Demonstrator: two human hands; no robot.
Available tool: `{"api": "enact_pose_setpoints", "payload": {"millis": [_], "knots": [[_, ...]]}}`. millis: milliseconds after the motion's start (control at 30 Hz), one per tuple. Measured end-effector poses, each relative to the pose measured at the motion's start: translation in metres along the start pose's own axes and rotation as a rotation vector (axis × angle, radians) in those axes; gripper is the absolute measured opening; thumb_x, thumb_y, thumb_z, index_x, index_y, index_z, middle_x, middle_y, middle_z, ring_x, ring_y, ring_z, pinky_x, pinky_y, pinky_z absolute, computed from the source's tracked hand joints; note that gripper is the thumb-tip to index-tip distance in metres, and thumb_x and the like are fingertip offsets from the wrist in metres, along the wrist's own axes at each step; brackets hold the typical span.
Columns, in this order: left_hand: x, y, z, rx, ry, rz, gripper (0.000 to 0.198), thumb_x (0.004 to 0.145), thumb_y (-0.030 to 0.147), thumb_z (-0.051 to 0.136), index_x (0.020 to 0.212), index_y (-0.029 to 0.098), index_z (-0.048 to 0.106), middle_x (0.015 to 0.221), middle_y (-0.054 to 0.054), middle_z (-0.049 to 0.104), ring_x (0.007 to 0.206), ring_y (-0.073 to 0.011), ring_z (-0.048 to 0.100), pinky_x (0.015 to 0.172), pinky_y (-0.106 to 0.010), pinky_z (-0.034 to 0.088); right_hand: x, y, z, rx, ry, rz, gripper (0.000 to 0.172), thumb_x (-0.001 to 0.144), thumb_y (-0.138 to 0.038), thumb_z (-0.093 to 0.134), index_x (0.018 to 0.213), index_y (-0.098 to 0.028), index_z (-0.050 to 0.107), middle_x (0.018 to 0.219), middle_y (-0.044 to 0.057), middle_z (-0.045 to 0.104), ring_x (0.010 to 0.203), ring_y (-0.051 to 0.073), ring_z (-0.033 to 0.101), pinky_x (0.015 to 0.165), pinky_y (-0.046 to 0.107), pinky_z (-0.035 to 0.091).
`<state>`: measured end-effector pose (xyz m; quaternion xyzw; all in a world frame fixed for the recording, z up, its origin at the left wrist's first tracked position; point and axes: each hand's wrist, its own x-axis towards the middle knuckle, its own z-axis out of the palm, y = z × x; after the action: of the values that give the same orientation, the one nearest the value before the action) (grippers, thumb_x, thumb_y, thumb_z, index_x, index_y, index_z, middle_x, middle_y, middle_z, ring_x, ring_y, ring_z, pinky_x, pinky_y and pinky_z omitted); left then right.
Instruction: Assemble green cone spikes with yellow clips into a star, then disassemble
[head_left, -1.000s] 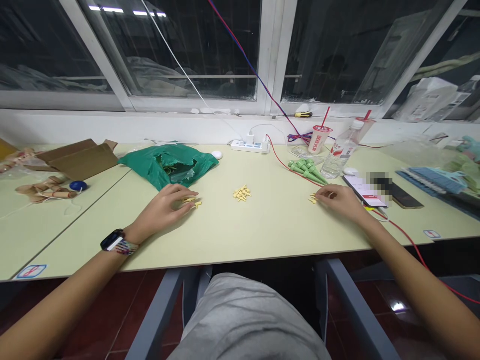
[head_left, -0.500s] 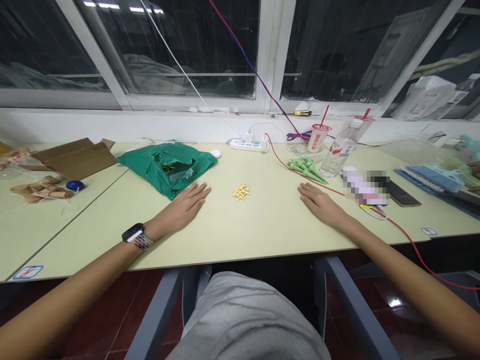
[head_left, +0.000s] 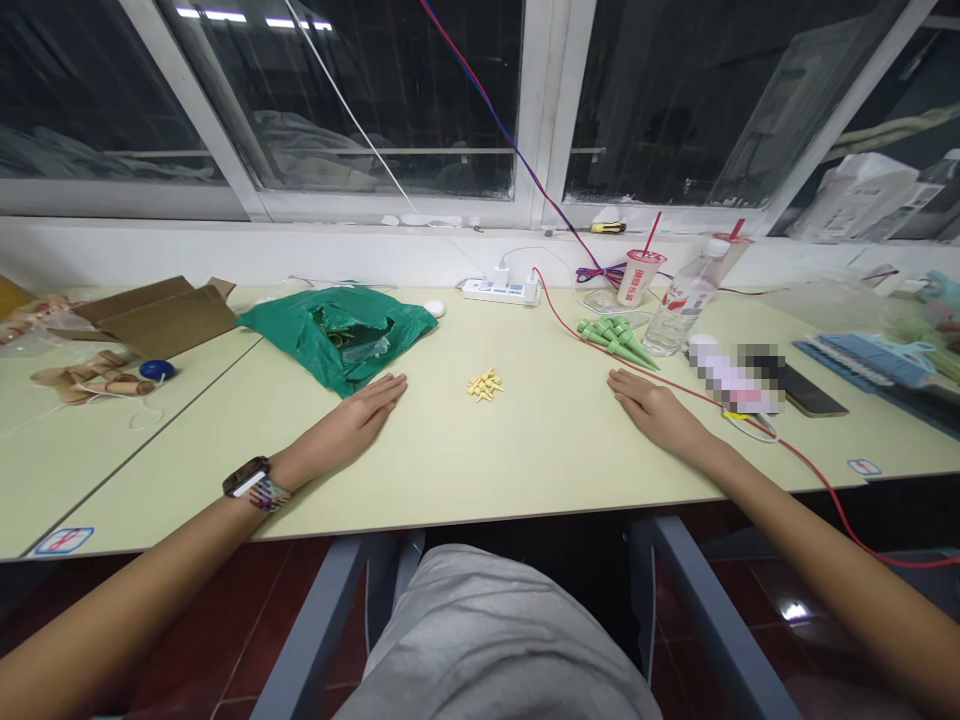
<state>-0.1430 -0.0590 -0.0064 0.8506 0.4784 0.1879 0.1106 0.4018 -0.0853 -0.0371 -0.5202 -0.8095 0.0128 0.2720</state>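
Observation:
My left hand [head_left: 341, 430] rests on the table [head_left: 495, 470] with its fingers stretched out, just in front of a crumpled green plastic bag [head_left: 292, 340]. The bag's torn opening faces up, and what lies inside is unclear. On the other side, my right hand [head_left: 660, 410] lies with extended fingers and holds nothing. Several green cone-shaped spikes [head_left: 619, 340] lie beyond it in a bundle. Between both hands sits a small heap of pale yellow pointed pieces [head_left: 484, 386], touched by neither.
A water bottle [head_left: 681, 305] and a paper cup [head_left: 639, 278] stand at the back right, near a phone [head_left: 806, 388]. A red cable [head_left: 814, 475] crosses the right side. A power strip [head_left: 499, 291] is at the back; a cardboard box [head_left: 169, 320] and wooden pieces [head_left: 94, 380] lie left.
My left hand has slid left, away from the yellow pieces, and its fingers are closer together. My right hand has shifted slightly to the right. The view has moved a little.

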Motion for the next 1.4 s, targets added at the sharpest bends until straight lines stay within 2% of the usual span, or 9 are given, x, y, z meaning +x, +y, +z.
{"api": "enact_pose_setpoints", "payload": {"millis": [167,300,400,533,633,867,1100,1233,1400], "knots": [[0.005,0.01,-0.001,-0.003,0.067,0.012,0.063,0.109,0.06,0.038,0.154,0.022,0.063,0.164,-0.008,0.056,0.159,-0.031,0.042,0.134,-0.052,0.032,0.014,-0.03,0.0,-0.081,0.107,-0.175,0.035,0.109,-0.029,0.05,0.129,-0.017,0.077,0.141,0.017,0.072,0.144,0.037,0.059,0.121,0.063,0.048],[0.021,0.031,-0.003,-0.003,0.082,0.075,0.056,0.109,0.055,0.042,0.145,0.021,0.067,0.156,-0.011,0.063,0.151,-0.0325,0.051,0.131,-0.053,0.037,0.04,-0.073,0.012,-0.046,0.069,-0.29,0.03,0.109,-0.026,0.051,0.12,-0.018,0.077,0.121,0.016,0.076,0.121,0.033,0.066,0.103,0.053,0.058],[0.044,0.048,-0.003,-0.004,0.102,0.164,0.048,0.106,0.046,0.045,0.137,0.019,0.07,0.145,-0.014,0.069,0.138,-0.033,0.062,0.123,-0.052,0.045,0.066,-0.109,0.027,-0.01,0.029,-0.301,0.026,0.108,-0.027,0.053,0.116,-0.018,0.076,0.107,0.014,0.073,0.103,0.029,0.066,0.089,0.045,0.057],[0.081,0.064,0.002,-0.062,0.158,0.177,0.036,0.102,0.032,0.046,0.125,0.019,0.071,0.131,-0.012,0.073,0.127,-0.0301,0.066,0.117,-0.048,0.049,0.099,-0.15,0.05,0.009,-0.035,-0.275,0.019,0.104,-0.028,0.061,0.115,-0.02,0.075,0.106,0.011,0.07,0.103,0.026,0.063,0.086,0.039,0.051],[0.099,0.068,0.01,-0.136,0.209,0.17,0.031,0.098,0.026,0.047,0.116,0.021,0.072,0.124,-0.009,0.075,0.12,-0.0276,0.068,0.112,-0.045,0.051,0.115,-0.167,0.063,0.024,-0.059,-0.234,0.015,0.101,-0.027,0.065,0.111,-0.021,0.075,0.107,0.009,0.07,0.105,0.024,0.062,0.083,0.036,0.048],[0.098,0.065,0.025,-0.24,0.28,0.169,0.024,0.092,0.02,0.051,0.104,0.02,0.072,0.112,-0.008,0.077,0.109,-0.0257,0.071,0.101,-0.043,0.054,0.121,-0.164,0.077,0.091,-0.096,-0.256,0.016,0.098,-0.013,0.062,0.099,-0.022,0.075,0.102,0.006,0.07,0.102,0.023,0.061,0.078,0.033,0.044],[0.095,0.067,0.023,-0.236,0.305,0.186,0.021,0.093,0.019,0.052,0.102,0.021,0.071,0.109,-0.008,0.076,0.107,-0.0252,0.07,0.1,-0.042,0.054,0.122,-0.155,0.067,0.168,-0.019,-0.283,0.018,0.101,-0.013,0.057,0.095,-0.022,0.071,0.097,0.007,0.069,0.098,0.022,0.061,0.078,0.033,0.045],[0.091,0.077,0.023,-0.262,0.282,0.223,0.02,0.101,0.03,0.055,0.105,0.021,0.072,0.108,-0.008,0.077,0.105,-0.0257,0.07,0.099,-0.043,0.054,0.123,-0.152,0.057,0.434,0.083,-0.21,0.013,0.094,-0.015,0.062,0.09,-0.021,0.072,0.09,0.004,0.071,0.085,0.019,0.063,0.078,0.033,0.049],[0.088,0.093,0.024,-0.317,0.254,0.238,0.03,0.104,0.047,0.061,0.103,0.022,0.076,0.106,-0.008,0.078,0.102,-0.0255,0.071,0.098,-0.041,0.053,0.123,-0.157,0.061,0.871,0.155,0.027,0.011,0.088,-0.031,0.074,0.087,-0.021,0.078,0.084,0.003,0.076,0.077,0.018,0.068,0.074,0.033,0.052]]}}
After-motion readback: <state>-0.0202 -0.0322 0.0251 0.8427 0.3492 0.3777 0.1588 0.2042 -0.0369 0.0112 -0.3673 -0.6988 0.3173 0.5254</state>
